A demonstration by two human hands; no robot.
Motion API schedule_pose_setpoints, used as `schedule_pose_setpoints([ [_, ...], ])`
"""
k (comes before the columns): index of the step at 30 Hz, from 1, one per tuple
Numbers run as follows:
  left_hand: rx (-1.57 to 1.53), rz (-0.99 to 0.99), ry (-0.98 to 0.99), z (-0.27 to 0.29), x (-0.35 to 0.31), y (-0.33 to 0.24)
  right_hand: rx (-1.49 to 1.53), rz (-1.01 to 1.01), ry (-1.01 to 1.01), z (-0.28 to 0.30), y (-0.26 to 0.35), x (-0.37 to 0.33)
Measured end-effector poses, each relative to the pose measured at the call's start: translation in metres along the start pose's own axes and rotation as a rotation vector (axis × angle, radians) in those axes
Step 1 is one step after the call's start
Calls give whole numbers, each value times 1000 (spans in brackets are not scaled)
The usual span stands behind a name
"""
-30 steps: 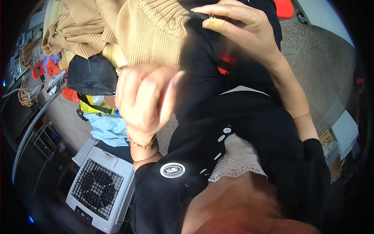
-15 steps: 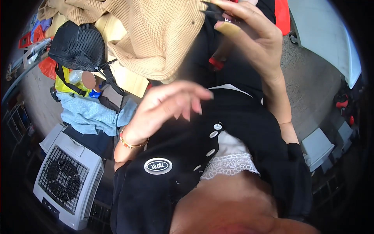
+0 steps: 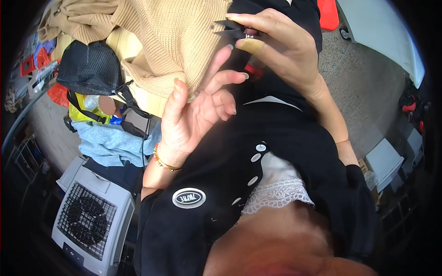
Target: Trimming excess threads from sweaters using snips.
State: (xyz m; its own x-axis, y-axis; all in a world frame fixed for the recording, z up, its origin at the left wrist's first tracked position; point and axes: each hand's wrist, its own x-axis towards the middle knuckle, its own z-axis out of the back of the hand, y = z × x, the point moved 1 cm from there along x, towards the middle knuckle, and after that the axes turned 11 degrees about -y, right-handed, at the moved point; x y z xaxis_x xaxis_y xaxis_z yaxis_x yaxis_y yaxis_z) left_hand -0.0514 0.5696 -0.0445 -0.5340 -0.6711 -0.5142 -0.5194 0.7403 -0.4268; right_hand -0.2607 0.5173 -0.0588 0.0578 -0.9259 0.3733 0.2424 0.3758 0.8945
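Observation:
A beige ribbed knit garment (image 3: 156,41) lies draped over a light table edge in front of me. My right hand (image 3: 287,50) is closed around a pair of small dark thread snips (image 3: 230,28). Their two pointed blades are apart and reach over the garment's right edge. Yellow tape wraps that hand's thumb. Below the garment's lower corner my left hand (image 3: 198,110) is turned palm up, fingers apart, holding nothing. Its thumb and index finger overlap the knit in the picture, and I cannot tell whether they touch it.
A black mesh bag (image 3: 90,69) sits left of the garment. Under it hang a yellow bag (image 3: 83,110) and a light blue knit garment (image 3: 113,142). A grey fan unit (image 3: 92,221) stands at lower left. A white box (image 3: 380,161) is on the floor at right.
My left hand has risen toward the garment and its fingers have spread. The snips have come lower and left, against the garment's right edge.

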Motion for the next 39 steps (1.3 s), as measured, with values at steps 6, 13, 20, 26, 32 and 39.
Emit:
schedule_pose_setpoints([
  [6,-198,4,-47,1,-2,2,66,-40,-18,3,10,4],
  [13,-22,8,-29,9,-3,0,175,18,-62,4,12,5],
  [20,-24,-8,-26,9,-2,0,188,40,-50,6,9,6],
  [26,1,-14,-2,11,-1,0,173,49,-38,8,9,7],
  [32,20,-32,0,11,0,1,208,-12,4,9,9,6],
  [39,-155,-34,-74,8,-2,4,170,0,20,10,10,8],
])
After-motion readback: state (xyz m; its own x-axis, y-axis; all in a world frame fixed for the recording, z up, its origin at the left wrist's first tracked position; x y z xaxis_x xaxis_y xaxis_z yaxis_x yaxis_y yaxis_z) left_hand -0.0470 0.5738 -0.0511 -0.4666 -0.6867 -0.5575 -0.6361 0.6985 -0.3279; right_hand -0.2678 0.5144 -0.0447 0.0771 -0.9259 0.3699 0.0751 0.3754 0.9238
